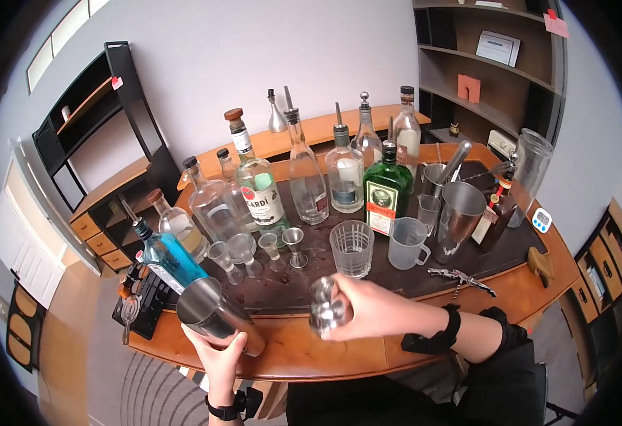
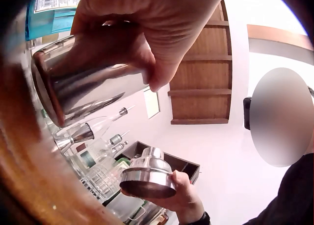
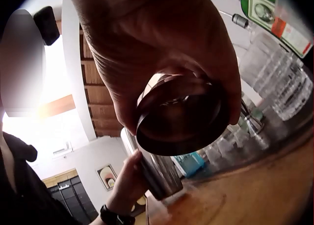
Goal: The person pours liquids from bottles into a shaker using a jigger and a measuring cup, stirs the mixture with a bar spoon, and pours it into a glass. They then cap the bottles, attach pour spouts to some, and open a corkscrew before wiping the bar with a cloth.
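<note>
My left hand (image 1: 215, 355) grips a tall metal shaker tin (image 1: 219, 312) around its side, at the table's front edge. The tin's open mouth faces up toward the head view, and its base end is close over the table in the left wrist view. My right hand (image 1: 375, 309) holds the domed metal shaker top (image 1: 324, 309) with its small cap on, apart from the tin and to its right. In the right wrist view the wide open underside of the shaker top (image 3: 181, 132) shows, with fingers around it.
A blue bottle (image 1: 172, 263) stands left of the tin. Behind are small glasses (image 1: 242, 248), a jigger (image 1: 295, 248), a cut-glass tumbler (image 1: 352, 250), a plastic measuring jug (image 1: 407, 245), a green bottle (image 1: 387, 188), another metal tin (image 1: 460, 220) and several clear bottles. A corkscrew (image 1: 467, 279) lies at right.
</note>
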Demonstrator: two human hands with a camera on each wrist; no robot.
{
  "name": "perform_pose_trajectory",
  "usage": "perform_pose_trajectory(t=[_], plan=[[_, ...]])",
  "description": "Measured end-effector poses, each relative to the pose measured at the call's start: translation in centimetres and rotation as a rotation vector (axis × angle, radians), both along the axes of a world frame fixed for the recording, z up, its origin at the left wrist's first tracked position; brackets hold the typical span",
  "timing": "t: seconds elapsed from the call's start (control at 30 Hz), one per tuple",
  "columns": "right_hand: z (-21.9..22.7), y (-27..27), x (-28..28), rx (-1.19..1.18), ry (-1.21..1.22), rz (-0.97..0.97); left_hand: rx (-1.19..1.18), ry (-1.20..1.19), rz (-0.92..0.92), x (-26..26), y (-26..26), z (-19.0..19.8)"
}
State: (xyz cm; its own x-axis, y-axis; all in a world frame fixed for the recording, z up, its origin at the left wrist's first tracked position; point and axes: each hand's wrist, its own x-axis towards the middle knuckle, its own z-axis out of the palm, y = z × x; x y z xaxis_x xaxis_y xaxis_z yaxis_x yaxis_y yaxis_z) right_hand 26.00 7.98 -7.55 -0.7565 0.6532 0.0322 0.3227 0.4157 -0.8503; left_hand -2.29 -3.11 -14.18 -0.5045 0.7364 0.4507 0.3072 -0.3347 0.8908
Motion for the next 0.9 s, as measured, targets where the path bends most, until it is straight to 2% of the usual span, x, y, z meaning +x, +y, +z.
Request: perform_pose_trajectory(t=[0.13, 0.23, 0.27, 0.3, 0.33, 0.4, 0.5, 0.53, 0.6, 0.67, 0.73, 0.8, 0.83, 0.9], plan=[[-0.9, 0.5, -1.6, 0.105, -0.042, 0.05, -0.017, -0.087, -0.035, 0.6, -0.6, -0.2], [1.0, 2.2, -3.3, 0.145, 0.095, -0.053, -0.04, 0.006, -0.024, 1.0, -0.6, -1.0], [1.5, 2.8, -4.3, 0.13, 0.324, -0.078, -0.037, 0.002, -0.022, 1.2, -0.6, -1.0], [1.9, 4.2, -5.0, -0.004, 0.443, -0.083, -0.027, -0.009, -0.017, 1.5, -0.7, -0.9], [2.6, 5.7, -5.5, 0.033, 0.53, -0.096, -0.017, -0.019, -0.013, 1.5, -0.7, -0.9], [4.2, 8.4, -6.1, -0.344, 0.651, -0.244, -0.022, 0.042, 0.01, 0.8, -0.8, -1.6], [7.2, 10.0, -5.8, -0.671, 0.837, -0.212, -0.011, -0.03, -0.016, 1.1, -1.1, -1.1], [7.5, 10.8, -5.7, -0.847, 0.888, -0.205, -0.01, -0.064, -0.032, 1.6, -1.2, -0.5], [7.5, 11.0, -5.8, -0.868, 0.829, -0.29, -0.005, -0.106, -0.046, 1.5, -1.3, -0.4], [7.0, 11.5, -6.1, -0.765, 0.743, -0.342, -0.004, -0.011, -0.036, 1.0, -1.2, -0.9], [6.0, 12.2, -6.1, -0.664, 0.657, -0.393, 0.003, -0.038, -0.053, 1.0, -1.2, -1.0], [4.8, 13.5, -6.0, -0.375, 0.503, -0.405, 0.011, -0.065, -0.07, 0.9, -1.2, -1.0], [4.5, 14.2, -6.6, -0.117, 0.479, -0.386, -0.009, -0.037, -0.091, 0.7, -1.3, -1.1], [4.2, 14.4, -5.8, -0.017, 0.371, -0.404, -0.027, -0.014, -0.112, 0.6, -1.3, -1.1]])
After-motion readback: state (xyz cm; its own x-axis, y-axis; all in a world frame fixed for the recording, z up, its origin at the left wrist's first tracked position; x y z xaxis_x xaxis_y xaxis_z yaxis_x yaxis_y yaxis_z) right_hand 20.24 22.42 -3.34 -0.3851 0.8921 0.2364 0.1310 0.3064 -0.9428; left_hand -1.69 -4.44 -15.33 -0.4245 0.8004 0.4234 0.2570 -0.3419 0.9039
